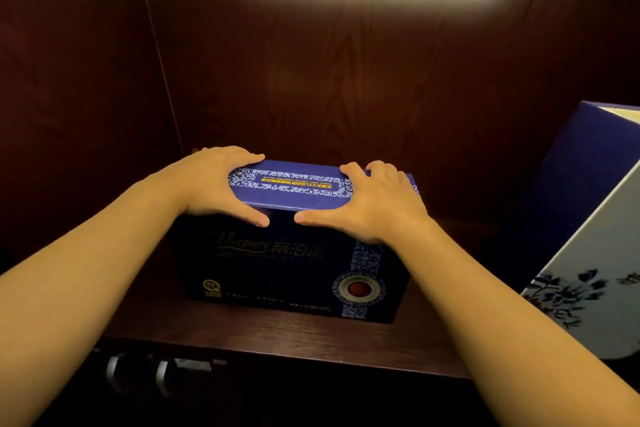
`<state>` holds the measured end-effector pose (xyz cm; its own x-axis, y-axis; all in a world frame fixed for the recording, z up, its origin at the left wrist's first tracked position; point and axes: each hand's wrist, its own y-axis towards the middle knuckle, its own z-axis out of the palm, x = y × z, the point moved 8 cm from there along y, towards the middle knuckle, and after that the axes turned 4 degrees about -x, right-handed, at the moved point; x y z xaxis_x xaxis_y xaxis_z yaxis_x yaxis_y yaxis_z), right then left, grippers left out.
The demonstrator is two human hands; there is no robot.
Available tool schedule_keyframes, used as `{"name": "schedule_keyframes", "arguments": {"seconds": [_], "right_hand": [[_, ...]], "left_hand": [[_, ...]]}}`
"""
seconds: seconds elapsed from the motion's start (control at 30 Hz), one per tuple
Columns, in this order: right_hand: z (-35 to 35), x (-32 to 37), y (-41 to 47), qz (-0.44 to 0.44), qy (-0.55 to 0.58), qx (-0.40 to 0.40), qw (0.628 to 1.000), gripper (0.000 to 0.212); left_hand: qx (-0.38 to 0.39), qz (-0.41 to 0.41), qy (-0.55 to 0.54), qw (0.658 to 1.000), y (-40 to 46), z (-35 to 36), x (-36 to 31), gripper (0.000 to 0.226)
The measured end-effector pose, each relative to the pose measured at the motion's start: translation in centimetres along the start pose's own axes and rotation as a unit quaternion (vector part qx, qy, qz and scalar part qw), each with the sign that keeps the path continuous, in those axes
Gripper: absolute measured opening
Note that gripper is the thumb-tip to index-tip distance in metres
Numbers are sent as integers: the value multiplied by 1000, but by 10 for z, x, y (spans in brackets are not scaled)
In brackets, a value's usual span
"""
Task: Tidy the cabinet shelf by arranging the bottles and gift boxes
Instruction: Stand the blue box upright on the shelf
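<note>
Head view: left hand and right hand clamp the blue gift box top, fingers over its far edge, thumbs on the near face. 2-handed grip likely squares it on the shelf; a floral box leans right of the right fingers.

- The cabinet back panel looks like dark reddish wood with visible grain, polished enough to throw back a broad blurred streak of light.
- The shelf is dark wood too, with a duller sheen and faint grain.
- The dark blue gift box looks like smooth printed card, its top face slightly satin.
- The white and blue box has a smooth, coated paper-like face with a floral print.
- Below the shelf, shiny metal-looking handles show blurred.
</note>
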<state>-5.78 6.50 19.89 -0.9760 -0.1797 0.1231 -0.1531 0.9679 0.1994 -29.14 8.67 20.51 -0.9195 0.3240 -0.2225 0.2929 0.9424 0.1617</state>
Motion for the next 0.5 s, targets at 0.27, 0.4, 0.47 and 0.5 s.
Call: {"name": "schedule_keyframes", "arguments": {"seconds": [0.27,0.4,0.47,0.5], "right_hand": [[-2,2,-1,-4,12,-6,1000,129],[-3,1,-1,-6,18,-4,1000,126],[-3,1,-2,-8,22,-3,1000,126],[-3,1,-2,-8,22,-3,1000,126]], "left_hand": [[1,-5,0,1000,3,4,7,142],[-3,-15,-1,1000,-1,4,7,144],[-5,-19,-4,1000,-2,5,7,143],[-5,-19,-4,1000,-2,4,7,143]]}}
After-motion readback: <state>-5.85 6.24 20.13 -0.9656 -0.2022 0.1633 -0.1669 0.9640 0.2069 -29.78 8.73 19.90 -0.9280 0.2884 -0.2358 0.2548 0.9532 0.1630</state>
